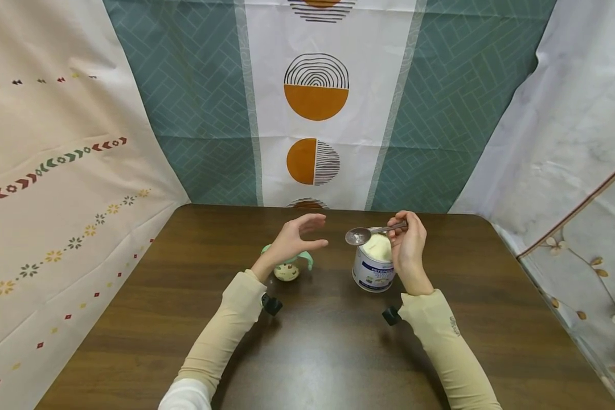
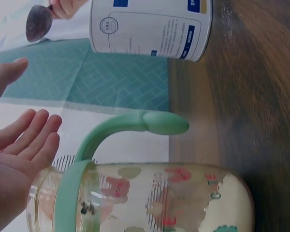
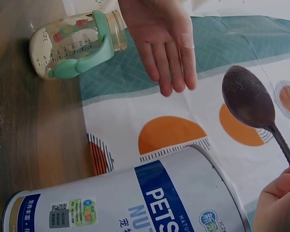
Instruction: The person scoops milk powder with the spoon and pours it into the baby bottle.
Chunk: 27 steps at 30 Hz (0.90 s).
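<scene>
A white and blue tin of powder (image 1: 373,266) (image 2: 150,26) (image 3: 130,200) stands open on the brown table (image 1: 328,353), pale powder heaped at its top. My right hand (image 1: 409,246) pinches the handle of a metal spoon (image 1: 366,233) (image 3: 249,101) (image 2: 37,21), holding its bowl level just left of the tin's rim. A small baby bottle with green handles (image 1: 288,267) (image 2: 145,203) (image 3: 75,46) stands to the left. My left hand (image 1: 297,239) (image 2: 17,159) (image 3: 162,41) hovers above the bottle, fingers spread and loosely curved, holding nothing.
Patterned cloth backdrops close in the table at the back (image 1: 318,102), the left (image 1: 56,188) and the right (image 1: 569,142). Bare tabletop lies in front of the tin and bottle, between my two sleeved forearms.
</scene>
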Tool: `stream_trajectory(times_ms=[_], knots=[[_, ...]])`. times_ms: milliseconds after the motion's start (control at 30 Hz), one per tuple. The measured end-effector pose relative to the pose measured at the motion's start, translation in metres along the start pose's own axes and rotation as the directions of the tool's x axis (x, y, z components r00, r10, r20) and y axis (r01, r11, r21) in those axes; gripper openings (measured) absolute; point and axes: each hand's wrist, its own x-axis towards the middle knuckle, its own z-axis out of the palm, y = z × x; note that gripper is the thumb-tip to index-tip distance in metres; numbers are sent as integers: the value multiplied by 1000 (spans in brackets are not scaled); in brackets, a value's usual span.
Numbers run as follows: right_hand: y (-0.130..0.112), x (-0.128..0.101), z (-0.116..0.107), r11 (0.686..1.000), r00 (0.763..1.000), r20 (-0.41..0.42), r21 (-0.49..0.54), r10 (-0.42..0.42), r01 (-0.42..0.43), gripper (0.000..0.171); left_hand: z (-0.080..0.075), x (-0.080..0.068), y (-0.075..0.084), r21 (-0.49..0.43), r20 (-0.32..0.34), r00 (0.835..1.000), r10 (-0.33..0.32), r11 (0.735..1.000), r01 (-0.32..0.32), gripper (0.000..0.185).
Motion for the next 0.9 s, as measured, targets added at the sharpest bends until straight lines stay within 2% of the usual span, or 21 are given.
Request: stream_trajectory(times_ms=[367, 700, 900], knots=[[1, 2, -4, 1000, 1000, -26, 9, -12, 12, 33, 6, -1, 4, -44, 7, 1000, -19, 999, 19, 58], [-1, 5, -7, 998, 996, -79, 50, -37, 41, 33, 13, -1, 3, -27, 21, 999, 30, 999, -29, 58], [-1, 5, -10, 996, 995, -88, 69, -48, 54, 30, 17, 0, 5, -30, 43, 999, 20, 999, -19, 59]])
